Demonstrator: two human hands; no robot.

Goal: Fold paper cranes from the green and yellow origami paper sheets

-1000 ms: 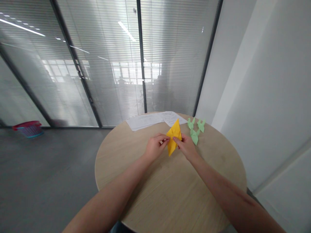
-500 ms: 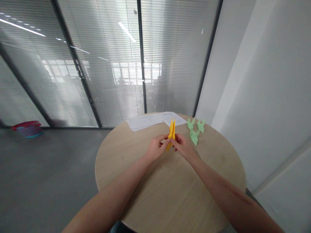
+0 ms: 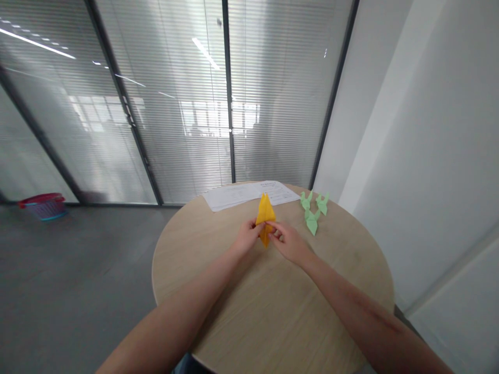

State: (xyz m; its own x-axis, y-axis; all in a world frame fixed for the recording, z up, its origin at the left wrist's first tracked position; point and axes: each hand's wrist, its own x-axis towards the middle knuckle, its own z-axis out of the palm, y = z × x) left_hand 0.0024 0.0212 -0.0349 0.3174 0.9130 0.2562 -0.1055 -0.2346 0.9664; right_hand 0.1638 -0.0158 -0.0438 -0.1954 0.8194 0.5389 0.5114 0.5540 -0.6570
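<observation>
A folded yellow origami paper (image 3: pixel 265 210) is held up over the table, its broad face toward me and two narrow points at the top. My left hand (image 3: pixel 248 236) grips its left edge, the thumb lying on the front and the other fingers partly hidden behind it. From the right, my right hand (image 3: pixel 287 240) has its index finger pressed against the paper's middle, with the other fingers curled. Whether the right thumb pinches the paper is hard to see.
Three green origami birds (image 3: pixel 311 222) lie at the right rear of the round wooden table (image 3: pixel 249 322). Printed white sheets (image 3: pixel 234 196) lie along its far edge. A red and blue basket (image 3: pixel 44 206) stands on the floor at left, by the glass partition (image 3: pixel 187 156).
The yellow paper has turned from edge-on, with two layers apart, to a flat, wide face. It has shifted slightly left. My right index finger now reaches across its front.
</observation>
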